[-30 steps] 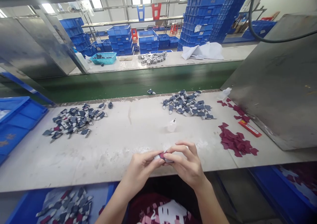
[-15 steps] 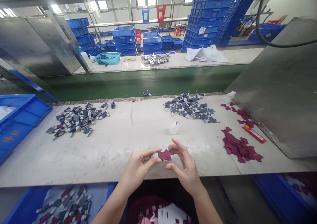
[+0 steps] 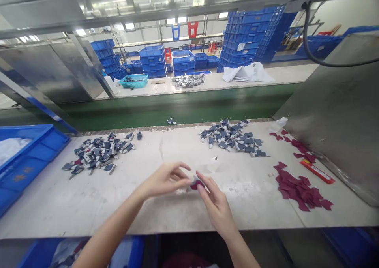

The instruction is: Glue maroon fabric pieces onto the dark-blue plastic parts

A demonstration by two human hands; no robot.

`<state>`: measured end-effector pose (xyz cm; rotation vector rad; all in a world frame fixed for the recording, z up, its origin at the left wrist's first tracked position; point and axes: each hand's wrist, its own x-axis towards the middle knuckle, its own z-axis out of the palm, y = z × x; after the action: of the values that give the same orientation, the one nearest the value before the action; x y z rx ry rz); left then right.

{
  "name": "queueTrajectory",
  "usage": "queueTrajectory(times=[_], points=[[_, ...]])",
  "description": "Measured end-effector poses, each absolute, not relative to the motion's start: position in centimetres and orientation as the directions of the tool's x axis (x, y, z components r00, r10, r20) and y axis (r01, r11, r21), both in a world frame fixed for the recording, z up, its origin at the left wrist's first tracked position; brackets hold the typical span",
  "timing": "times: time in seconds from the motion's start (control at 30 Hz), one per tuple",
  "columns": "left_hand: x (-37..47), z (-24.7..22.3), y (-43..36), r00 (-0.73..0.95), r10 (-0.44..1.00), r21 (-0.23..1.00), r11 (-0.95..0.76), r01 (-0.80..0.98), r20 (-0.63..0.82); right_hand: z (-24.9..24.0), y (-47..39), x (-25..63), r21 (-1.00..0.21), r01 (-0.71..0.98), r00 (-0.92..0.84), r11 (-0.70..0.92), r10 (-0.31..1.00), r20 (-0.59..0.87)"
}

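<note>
Above the near part of the table, my right hand (image 3: 217, 207) pinches a small grey-and-maroon part (image 3: 196, 184) between thumb and fingers. Its maroon face is partly covered by the fingertips. My left hand (image 3: 166, 179) is just left of it, with thumb and fingers apart; the thumb tip comes close to the part, and I cannot tell whether it touches. Beyond the hands stands a small translucent bottle (image 3: 212, 164) with a dark tip. Dark grey-and-white parts lie in a left pile (image 3: 99, 153) and a right pile (image 3: 232, 137). Flat maroon pieces (image 3: 299, 189) are heaped at the right.
A red-and-orange packet (image 3: 318, 171) lies near the metal panel (image 3: 334, 114) on the right. One loose part (image 3: 171, 121) sits on the green belt (image 3: 142, 112) behind the table. A blue crate (image 3: 38, 157) stands at the left; another crate (image 3: 136, 252) is below the front edge.
The part has passed from my left fingers to my right hand, which has closed on it. My left fingers have spread. The view has tipped up, so the table sits lower.
</note>
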<state>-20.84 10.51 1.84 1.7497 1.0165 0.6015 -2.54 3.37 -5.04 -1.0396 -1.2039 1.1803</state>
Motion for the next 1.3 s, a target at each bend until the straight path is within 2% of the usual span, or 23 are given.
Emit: queueTrajectory(times=[0.07, 0.1, 0.17, 0.33, 0.5, 0.67, 0.8, 0.87, 0.93, 1.0, 1.1, 1.2, 1.3], points=[[-21.9, 2.0, 15.5, 0.410, 0.909, 0.780, -0.311, 0.544, 0.077, -4.9, 3.2, -2.4, -0.989, -0.086, -0.015, 0.124, 0.992, 0.126], [-22.4, 1.8, 18.3, 0.308, 0.937, 0.668, -0.337, 0.664, 0.168, -4.9, 3.0, -2.3, -0.989, -0.101, -0.007, 0.107, 0.994, 0.108], [-23.1, 1.2, 23.9, 0.236, 0.946, 0.589, -0.324, 0.740, 0.224, -5.0, 2.8, -2.0, -0.985, -0.163, 0.030, 0.048, 0.999, 0.044], [-24.3, -1.4, 33.0, 0.204, 0.963, 0.494, -0.267, 0.828, 0.179, -5.6, 2.8, -1.5, -0.966, -0.228, 0.104, -0.118, 0.984, -0.145], [-25.0, -2.7, 34.6, 0.172, 0.974, 0.473, -0.221, 0.853, 0.144, -6.9, 3.6, -2.5, -0.953, -0.226, 0.031, -0.200, 0.977, -0.212], [-24.5, -2.6, 30.6, 0.150, 0.962, 0.533, -0.253, 0.808, 0.229, -8.3, 3.9, -4.4, -0.971, -0.187, 0.095, -0.152, 0.981, -0.171], [-24.1, -3.1, 22.3, 0.136, 0.957, 0.645, -0.275, 0.713, 0.258, -9.4, 4.4, -5.2, -1.000, 0.011, 0.109, -0.009, 0.994, -0.008], [-24.3, -3.4, 17.5, 0.061, 0.975, 0.878, -0.220, 0.426, 0.215, -9.9, 4.8, -5.8, -0.982, 0.157, 0.080, 0.107, 0.990, 0.120], [-24.7, -3.6, 13.3, -0.033, 0.995, 0.972, -0.089, 0.217, 0.098, -10.4, 5.3, -6.7, -0.926, 0.303, 0.037, 0.225, 0.968, 0.247], [-25.1, -3.5, 9.9, -0.145, 0.989, 0.996, 0.018, 0.088, -0.005, -10.7, 5.9, -7.9, -0.845, 0.438, -0.005, 0.308, 0.940, 0.341], [-25.3, -3.4, 6.4, -0.306, 0.949, 0.997, 0.068, -0.027, -0.073, -11.2, 6.6, -9.8, -0.727, 0.583, -0.068, 0.363, 0.913, 0.401], [-25.0, -3.8, 4.0, -0.396, 0.913, 0.994, 0.070, -0.087, -0.099, -10.9, 7.0, -11.1, -0.685, 0.617, -0.111, 0.387, 0.905, 0.411], [-24.3, -4.9, 2.3, -0.441, 0.896, 0.997, 0.022, -0.073, -0.052, -9.7, 6.6, -10.6, -0.650, 0.629, -0.125, 0.426, 0.881, 0.456]])
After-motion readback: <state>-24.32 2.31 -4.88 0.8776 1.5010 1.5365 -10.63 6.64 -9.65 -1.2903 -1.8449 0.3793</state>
